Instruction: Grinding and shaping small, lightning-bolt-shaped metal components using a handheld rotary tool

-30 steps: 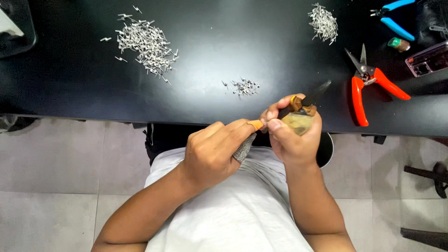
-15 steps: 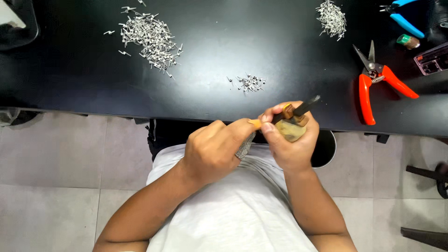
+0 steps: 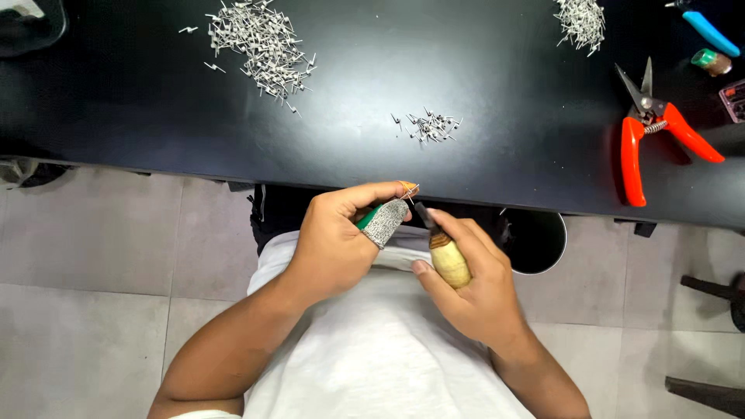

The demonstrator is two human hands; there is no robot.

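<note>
My left hand [image 3: 337, 240] is closed, with a grey fabric guard [image 3: 386, 222] over its thumb. It pinches a small thin metal piece with an orange end [image 3: 409, 188] at the fingertips. My right hand [image 3: 475, 283] grips a small tool with a pale wooden handle [image 3: 449, 262]; its dark tip [image 3: 424, 214] points up toward the pinched piece. Both hands are in front of my chest, just below the edge of the black table [image 3: 372, 167]. A small cluster of metal pins [image 3: 431, 126] lies on the table right above them.
A large heap of metal pins [image 3: 260, 39] lies at the back left, another heap [image 3: 580, 17] at the back right. Orange-handled snips [image 3: 652, 128] and a blue-handled tool [image 3: 708, 31] lie at the right. A dark round bin [image 3: 535, 242] stands under the table.
The hands have separated slightly; the right hand has dropped lower and turned, so the tool tip now points up-left. The grey thumb guard now shows clearly. The view has shifted a little.
</note>
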